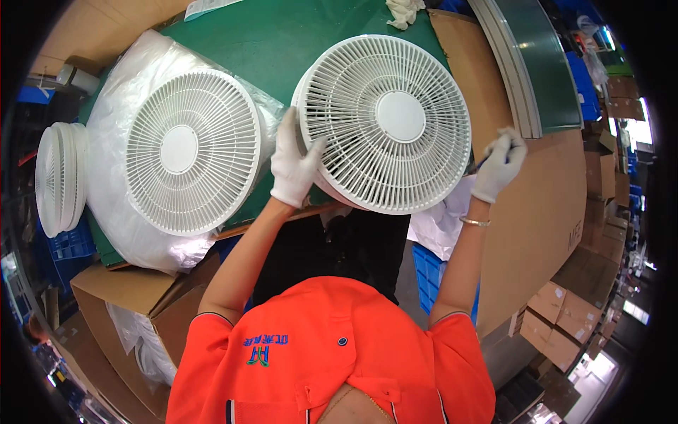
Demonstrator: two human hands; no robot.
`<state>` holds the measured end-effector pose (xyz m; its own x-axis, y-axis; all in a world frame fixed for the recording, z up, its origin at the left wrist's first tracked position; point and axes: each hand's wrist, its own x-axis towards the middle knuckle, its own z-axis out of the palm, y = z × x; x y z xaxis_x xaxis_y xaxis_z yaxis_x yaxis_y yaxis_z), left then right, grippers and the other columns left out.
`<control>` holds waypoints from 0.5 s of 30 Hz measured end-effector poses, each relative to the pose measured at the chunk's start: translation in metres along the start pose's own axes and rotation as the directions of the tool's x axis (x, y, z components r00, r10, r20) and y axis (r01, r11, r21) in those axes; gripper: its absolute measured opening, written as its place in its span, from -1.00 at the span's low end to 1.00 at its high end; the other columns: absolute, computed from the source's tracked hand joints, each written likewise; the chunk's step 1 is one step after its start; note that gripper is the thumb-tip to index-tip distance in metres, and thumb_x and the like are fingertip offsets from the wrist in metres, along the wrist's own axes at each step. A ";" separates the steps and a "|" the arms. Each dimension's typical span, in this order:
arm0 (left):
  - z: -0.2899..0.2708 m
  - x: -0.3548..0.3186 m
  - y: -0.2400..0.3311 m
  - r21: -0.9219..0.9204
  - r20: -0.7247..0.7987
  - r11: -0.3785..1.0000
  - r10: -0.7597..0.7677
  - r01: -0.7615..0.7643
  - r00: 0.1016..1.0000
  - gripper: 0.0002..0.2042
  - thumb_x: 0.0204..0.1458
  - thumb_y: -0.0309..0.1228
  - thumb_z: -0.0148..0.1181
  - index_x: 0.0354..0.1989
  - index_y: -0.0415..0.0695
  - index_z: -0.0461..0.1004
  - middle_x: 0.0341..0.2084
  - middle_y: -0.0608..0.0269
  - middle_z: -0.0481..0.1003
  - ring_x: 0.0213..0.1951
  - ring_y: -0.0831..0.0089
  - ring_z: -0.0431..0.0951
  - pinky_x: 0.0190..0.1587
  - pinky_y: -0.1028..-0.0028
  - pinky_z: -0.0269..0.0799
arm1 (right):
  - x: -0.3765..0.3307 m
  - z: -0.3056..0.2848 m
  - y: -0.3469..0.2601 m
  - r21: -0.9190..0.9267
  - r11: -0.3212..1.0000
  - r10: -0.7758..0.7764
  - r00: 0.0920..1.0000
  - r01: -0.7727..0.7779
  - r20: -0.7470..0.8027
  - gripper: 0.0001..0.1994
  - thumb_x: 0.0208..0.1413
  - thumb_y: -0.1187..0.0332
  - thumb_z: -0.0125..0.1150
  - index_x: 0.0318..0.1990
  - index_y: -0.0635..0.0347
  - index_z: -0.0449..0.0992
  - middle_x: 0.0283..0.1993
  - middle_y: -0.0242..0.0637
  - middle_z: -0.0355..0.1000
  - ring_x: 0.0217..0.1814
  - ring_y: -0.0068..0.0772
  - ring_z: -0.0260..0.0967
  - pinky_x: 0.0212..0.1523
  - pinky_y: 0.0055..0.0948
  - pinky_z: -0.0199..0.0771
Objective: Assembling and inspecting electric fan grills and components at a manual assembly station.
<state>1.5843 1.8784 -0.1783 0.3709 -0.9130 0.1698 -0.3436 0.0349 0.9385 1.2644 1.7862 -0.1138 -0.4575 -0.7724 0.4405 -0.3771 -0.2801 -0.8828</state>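
Observation:
A round white fan grille (424, 164) with a plain centre disc sits in front of me, its lower edge reaching over the near side of the green table (282, 39). My left hand (295, 164), in a white glove, grips its left rim, thumb against the slats. Off the grille's right side is my gloved right hand (500, 166), fingers curled. A small dark bit shows by those fingers, too little to name. To the left, another white fan grille (224, 152) lies on clear plastic wrap (116, 152).
Several white grilles (63, 177) stand stacked at the far left. A large cardboard sheet (544, 205) is at my right, with a blue crate (427, 275) below. An open carton (123, 290) with plastic-wrapped contents stands at lower left. A crumpled white cloth (405, 12) lies at the back.

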 end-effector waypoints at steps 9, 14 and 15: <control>0.027 0.025 -0.019 -0.253 -0.042 0.967 0.019 -0.029 0.999 -0.38 0.06 -0.41 0.17 0.29 -0.33 0.10 0.23 -0.08 0.22 0.29 0.22 0.19 0.31 0.39 0.04 | -0.045 -0.058 0.051 -0.324 0.860 0.492 0.811 -0.395 0.316 -0.61 0.18 0.20 0.10 -0.05 0.43 0.45 -0.17 -0.17 0.48 -0.15 -0.45 0.33 -0.08 -0.45 0.34; -0.012 0.020 -0.001 -0.406 -0.041 0.912 -0.080 0.056 0.996 -0.40 0.05 -0.48 0.14 0.28 -0.34 0.10 0.18 -0.08 0.26 0.21 0.27 0.28 0.25 0.38 0.15 | -0.048 -0.036 -0.029 -0.394 0.905 0.301 0.894 -0.158 0.333 -0.59 0.23 0.21 0.03 0.05 0.43 0.39 -0.08 -0.17 0.45 -0.08 -0.43 0.34 -0.02 -0.43 0.32; -0.023 0.020 -0.001 -0.480 -0.091 0.876 -0.107 0.051 0.990 -0.42 0.06 -0.46 0.15 0.26 -0.34 0.14 0.15 -0.08 0.29 0.18 0.27 0.30 0.24 0.36 0.17 | -0.052 -0.027 -0.048 -0.381 0.921 0.228 0.907 -0.082 0.354 -0.56 0.25 0.21 0.00 0.09 0.44 0.37 -0.02 -0.14 0.44 -0.01 -0.39 0.33 0.05 -0.42 0.30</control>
<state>1.6117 1.8696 -0.1687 0.4827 -0.8706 0.0949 0.1324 0.1796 0.9748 1.2845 1.8556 -0.0902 -0.2161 -0.9661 0.1411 -0.6165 0.0230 -0.7870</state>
